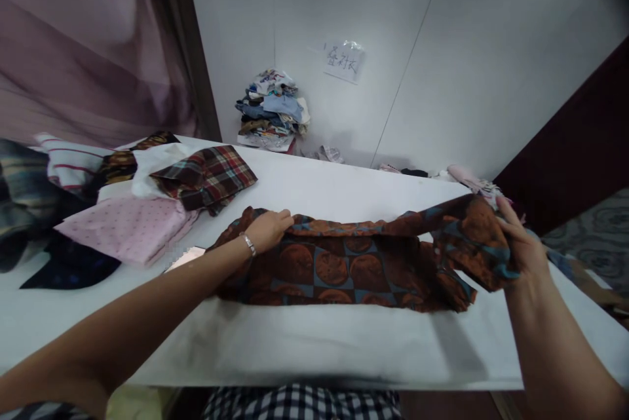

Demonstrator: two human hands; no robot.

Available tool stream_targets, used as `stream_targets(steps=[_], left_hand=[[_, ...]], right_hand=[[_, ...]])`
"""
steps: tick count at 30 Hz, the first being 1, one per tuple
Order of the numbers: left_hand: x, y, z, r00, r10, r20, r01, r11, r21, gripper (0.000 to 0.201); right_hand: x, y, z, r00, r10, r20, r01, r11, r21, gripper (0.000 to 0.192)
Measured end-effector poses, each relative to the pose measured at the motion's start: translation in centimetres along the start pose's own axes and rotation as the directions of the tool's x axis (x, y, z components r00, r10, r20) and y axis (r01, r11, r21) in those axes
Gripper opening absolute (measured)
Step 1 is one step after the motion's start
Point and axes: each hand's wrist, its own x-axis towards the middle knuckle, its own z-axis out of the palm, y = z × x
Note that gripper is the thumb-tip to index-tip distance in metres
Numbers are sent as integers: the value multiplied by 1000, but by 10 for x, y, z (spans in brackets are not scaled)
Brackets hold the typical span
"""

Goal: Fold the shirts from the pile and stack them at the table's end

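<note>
White surface point(314, 348) carries the shirt point(331, 267), long axis nine-to-three. The right hand point(528, 249) clamps its lifted three-o'clock end; the left hand point(268, 230) touches its eleven-o'clock edge, fingers together, whether pinching one cannot tell.
</note>
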Motion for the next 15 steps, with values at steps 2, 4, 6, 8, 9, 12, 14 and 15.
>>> stream_targets(steps=[2,4,6,8,9,12,14,15], left_hand=[[-16,9,7,999,33,15,-33,999,-25,23],[-26,14,12,999,34,4,-33,999,-31,26],[-33,17,15,999,16,-39,-17,999,-28,29],[-37,19,18,999,16,-49,-17,1000,-22,30],[-40,20,20,999,27,-32,-28,999,-21,30],[-49,23,28,998,60,21,-60,998,-28,31],[-55,22,33,999,53,-2,-53,998,-36,32],[-57,21,36,999,38,-20,-39,999,-36,32]], right_hand=[[-14,6,-14,998,60,-14,-61,998,-29,62],[-24,11,-28,994,105,-15,-106,993,-59,59],[-32,14,-39,995,102,-21,-103,993,-65,57],[-38,15,-47,995,94,-25,-96,993,-67,59],[-42,15,-50,994,102,-33,-104,992,-74,59],[-49,18,-53,987,142,-74,-149,983,-105,60],[-53,22,-55,984,151,-93,-161,980,-115,63],[-55,23,-56,981,162,-103,-174,977,-122,64]])
